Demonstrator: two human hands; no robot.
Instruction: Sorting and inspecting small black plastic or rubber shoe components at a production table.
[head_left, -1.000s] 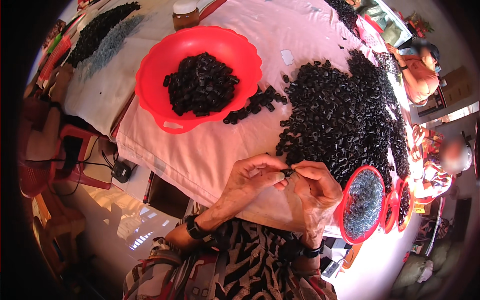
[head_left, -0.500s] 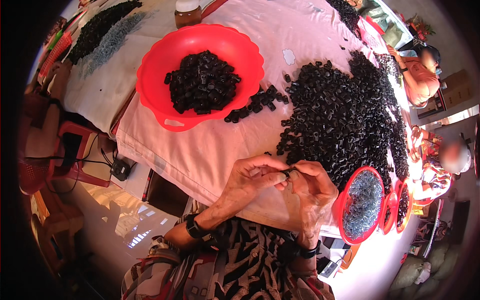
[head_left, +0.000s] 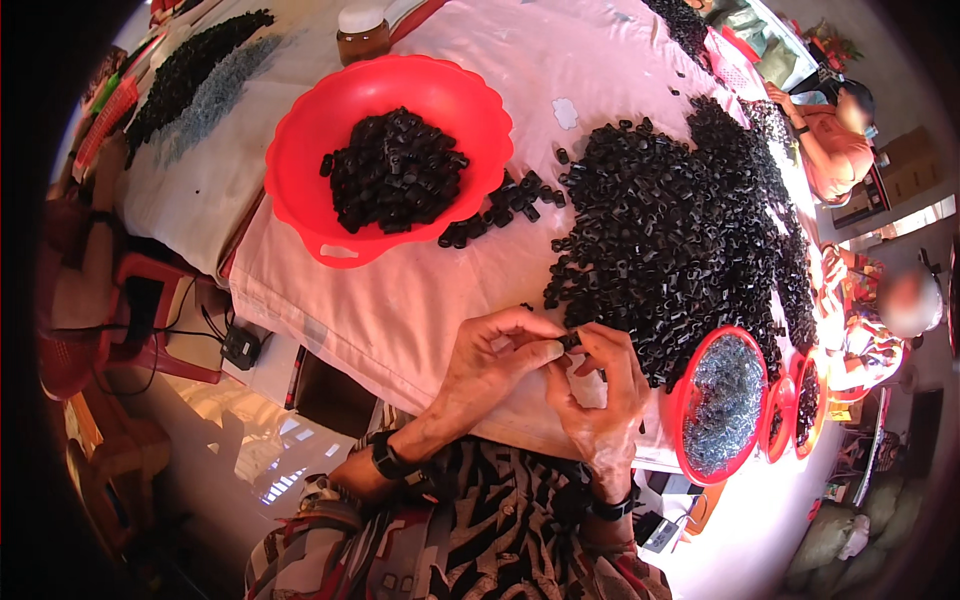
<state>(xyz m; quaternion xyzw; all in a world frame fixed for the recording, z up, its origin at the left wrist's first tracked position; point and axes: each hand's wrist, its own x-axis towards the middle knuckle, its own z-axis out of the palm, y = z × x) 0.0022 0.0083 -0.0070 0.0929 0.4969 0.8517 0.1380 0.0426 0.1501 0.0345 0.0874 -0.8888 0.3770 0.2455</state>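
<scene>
Over the table's front edge, my left hand (head_left: 492, 362) pinches a small black plastic fitting (head_left: 570, 341) between thumb and forefinger. My right hand (head_left: 607, 392) is close against it, its curled fingertips beside the fitting. Its thumb stands apart from the forefinger, leaving a gap. Just beyond my hands spreads a large heap of similar black fittings (head_left: 670, 230). At the far left of it, a red scalloped plastic basin (head_left: 300, 140) holds a pile of the same pieces (head_left: 395, 170). Several loose fittings (head_left: 515, 197) lie between basin and heap.
Right of my hands, a red bowl (head_left: 678, 425) holds shiny silvery small parts (head_left: 722, 405). Smaller red bowls (head_left: 783, 415) stand beside it. A lidded jar (head_left: 362, 35) is behind the basin. Two people (head_left: 835, 150) sit along the right side. A red stool (head_left: 150, 310) stands at left.
My right thumb has come away from the black fitting and the right fingers have opened out. The fitting stays in my left fingertips. The view has shifted slightly.
</scene>
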